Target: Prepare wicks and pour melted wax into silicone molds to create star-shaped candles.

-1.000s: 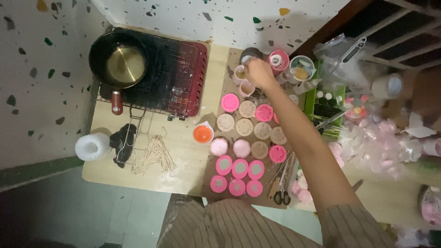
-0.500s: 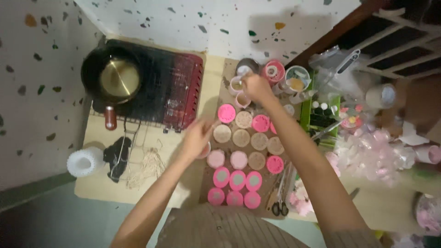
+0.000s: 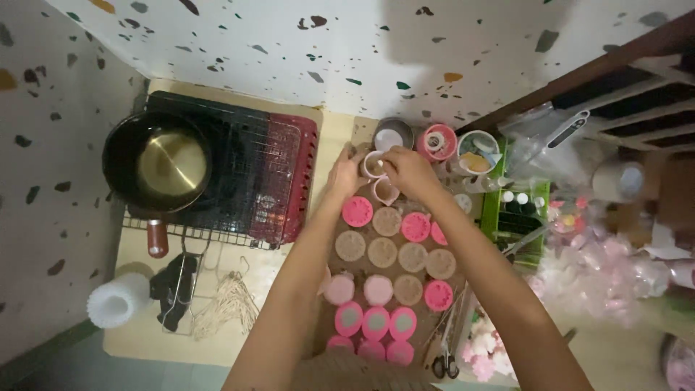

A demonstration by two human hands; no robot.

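A small pink cup (image 3: 374,165) is held at the far edge of the table (image 3: 137,340) by both hands: the left hand (image 3: 346,172) is closed around its left side and the right hand (image 3: 407,171) pinches its right rim, so each grip is clamped on the cup. A second pink cup (image 3: 385,191) sits just beneath it, touching the right hand.

Nearer, rows of round moulds (image 3: 387,268) are laid out. Several appear already filled with beige or pink material, and some at the near end show a grey centre, so the filling is judged largely done, with the held cup and a few moulds left.

To the left, a black pot (image 3: 156,168) stands on a red-edged stove (image 3: 271,185). Scissors (image 3: 443,362) lie at the near right.
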